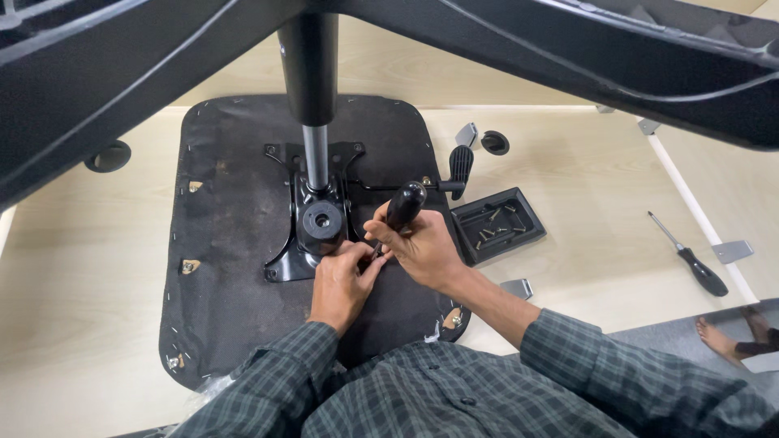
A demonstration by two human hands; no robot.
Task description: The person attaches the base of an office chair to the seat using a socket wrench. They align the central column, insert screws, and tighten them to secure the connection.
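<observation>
At nine o'clock of the frame, bare pale wooden tabletop (73,268). Next, lying flat on it, an upturned chair seat (235,235), black fabric underside stapled round the edge. At its centre, a black metal mounting plate (312,223) with a gas lift column (315,122) rising toward twelve o'clock into the dark chair base (122,73) overhead.

Left hand (341,284) at six o'clock of the plate, fingers curled and pressed together, tips pinching something small at the plate's edge; too hidden to tell what. Right hand (418,247) just beside it at four o'clock of the plate, fingers wrapped tight around a black-handled screwdriver (403,207), handle tilted up toward one o'clock, tip hidden between the hands.

Probably stiff and light, that screwdriver; smooth rounded handle, best gripped full-fisted around the fat middle as here. Seat likely heavy and steady enough to stay put; plate rigid steel with hard edges.

Further right, at three o'clock, a lever with a ribbed black grip (460,166), then a small black tray (499,225) of screws, and well apart, a second screwdriver (690,258).
</observation>
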